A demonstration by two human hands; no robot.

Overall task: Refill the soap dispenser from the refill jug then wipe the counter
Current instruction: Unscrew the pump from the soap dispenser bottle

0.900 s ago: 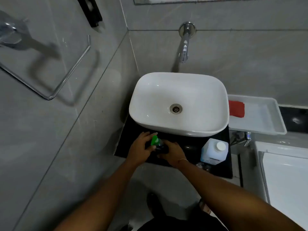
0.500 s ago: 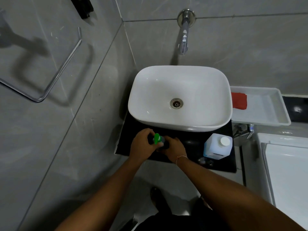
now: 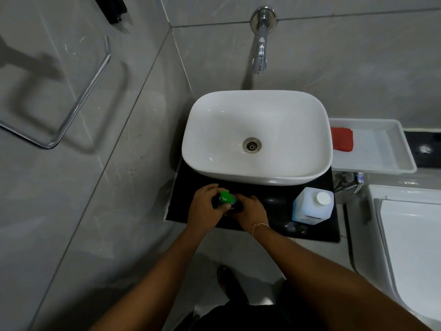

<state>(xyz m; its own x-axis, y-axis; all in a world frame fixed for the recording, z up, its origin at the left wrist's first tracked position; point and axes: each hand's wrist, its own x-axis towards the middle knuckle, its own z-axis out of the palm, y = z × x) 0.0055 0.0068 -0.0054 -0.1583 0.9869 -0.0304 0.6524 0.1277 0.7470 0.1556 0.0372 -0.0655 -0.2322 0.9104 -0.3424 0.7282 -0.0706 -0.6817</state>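
A dark soap dispenser with a green pump top point(image 3: 226, 196) stands on the black counter point(image 3: 274, 201) in front of the white basin. My left hand point(image 3: 204, 210) wraps the pump top from the left. My right hand point(image 3: 250, 212) grips the dispenser's body from the right. The bottle itself is mostly hidden by both hands. The refill jug point(image 3: 312, 206), translucent white with a white cap, stands upright on the counter's right end, apart from my hands. A red cloth point(image 3: 341, 139) lies in a white tray at the right.
The white basin point(image 3: 257, 137) fills most of the counter under a wall tap point(image 3: 260, 51). The white tray point(image 3: 381, 149) sits right of it, above a toilet cistern point(image 3: 410, 223). A chrome towel rail point(image 3: 78, 101) is on the left wall.
Both hands stay on the dispenser; the green pump top has turned slightly between them. The camera has tilted a little, nothing else has moved.
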